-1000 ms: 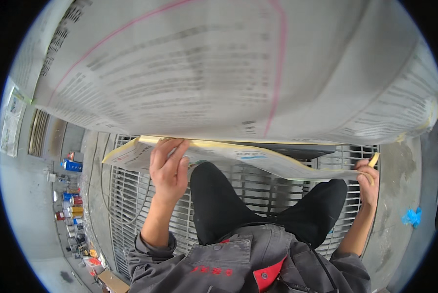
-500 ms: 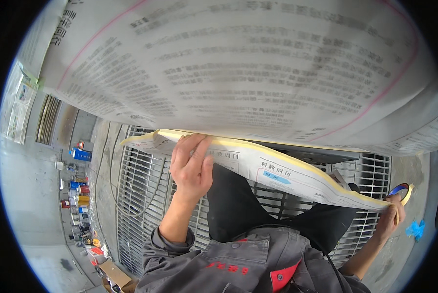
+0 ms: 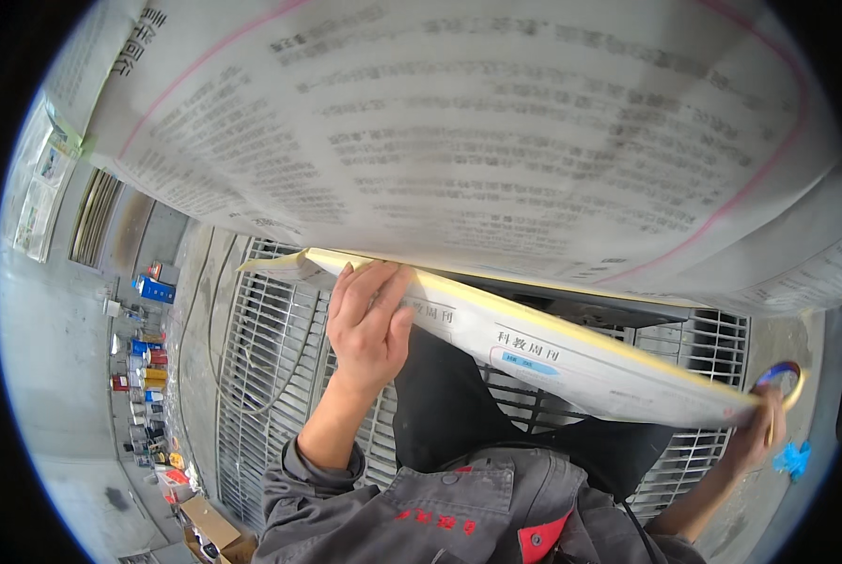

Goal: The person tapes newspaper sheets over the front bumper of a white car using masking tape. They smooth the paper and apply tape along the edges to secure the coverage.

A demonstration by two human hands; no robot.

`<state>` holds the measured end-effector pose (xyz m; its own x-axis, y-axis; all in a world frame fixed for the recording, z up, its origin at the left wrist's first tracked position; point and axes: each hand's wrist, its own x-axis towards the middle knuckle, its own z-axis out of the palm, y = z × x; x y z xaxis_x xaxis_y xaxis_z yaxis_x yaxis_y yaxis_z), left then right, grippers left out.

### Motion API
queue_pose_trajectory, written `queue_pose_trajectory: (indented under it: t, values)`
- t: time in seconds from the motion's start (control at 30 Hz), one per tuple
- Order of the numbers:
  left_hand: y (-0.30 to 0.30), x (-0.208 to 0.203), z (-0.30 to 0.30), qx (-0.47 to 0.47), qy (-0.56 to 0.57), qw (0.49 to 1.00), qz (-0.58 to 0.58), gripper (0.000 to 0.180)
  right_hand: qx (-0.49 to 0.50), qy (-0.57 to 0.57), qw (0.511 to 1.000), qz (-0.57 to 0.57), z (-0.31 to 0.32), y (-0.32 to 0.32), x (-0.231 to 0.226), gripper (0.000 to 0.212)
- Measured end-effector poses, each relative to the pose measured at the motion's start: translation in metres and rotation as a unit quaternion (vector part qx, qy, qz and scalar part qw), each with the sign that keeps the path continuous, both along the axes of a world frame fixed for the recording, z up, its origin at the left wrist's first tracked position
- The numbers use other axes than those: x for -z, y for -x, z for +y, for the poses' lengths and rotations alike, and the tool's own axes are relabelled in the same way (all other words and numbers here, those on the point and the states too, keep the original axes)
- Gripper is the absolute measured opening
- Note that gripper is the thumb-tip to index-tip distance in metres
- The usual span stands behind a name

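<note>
Fingers first: my left hand (image 3: 369, 324), just left of centre in the frame, lies with its fingers spread flat up against the underside of a large sheet of white newsprint with grey columns of print and a thin pink curved line (image 3: 496, 141), pressing it rather than pinching it. My right hand (image 3: 757, 434), far out at the lower right edge, looks closed on a small ring-shaped roll of tape with a yellowish rim (image 3: 780, 381), and it seems to steady the paper's corner there too, though the bend of the lens blurs that grip. So my hands are well apart, one at each end of the lower edge. The sheet fills the whole upper half of the frame, and its bottom strip (image 3: 571, 362) folds back toward me with a yellowish border. I judge it light, limp and easy to tear, best held flat-palmed along the edge and at the corners, never by a single pinch in the middle. Below, my dark trousers and grey jacket with red trim (image 3: 459, 512) stand over a pale metal floor grating (image 3: 261, 376). At the far left, coloured cans and bottles (image 3: 144, 371) sit on grey concrete.
</note>
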<state>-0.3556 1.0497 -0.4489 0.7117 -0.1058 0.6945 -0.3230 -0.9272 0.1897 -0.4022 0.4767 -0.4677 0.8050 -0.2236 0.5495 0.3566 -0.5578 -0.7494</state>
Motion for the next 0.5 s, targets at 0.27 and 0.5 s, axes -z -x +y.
queue_pose_trajectory:
  t: [0.27, 0.5]
  values:
    - [0.004, -0.003, -0.002, -0.01, -0.006, 1.0, -0.003, 0.034, -0.025, -0.044, 0.994, 0.096, 0.0, -0.053, 0.022, 0.034]
    - [0.005, -0.003, -0.006, -0.009, 0.002, 1.0, -0.005, 0.037, -0.002, -0.073, 0.995, 0.071, 0.024, -0.069, 0.023, 0.035]
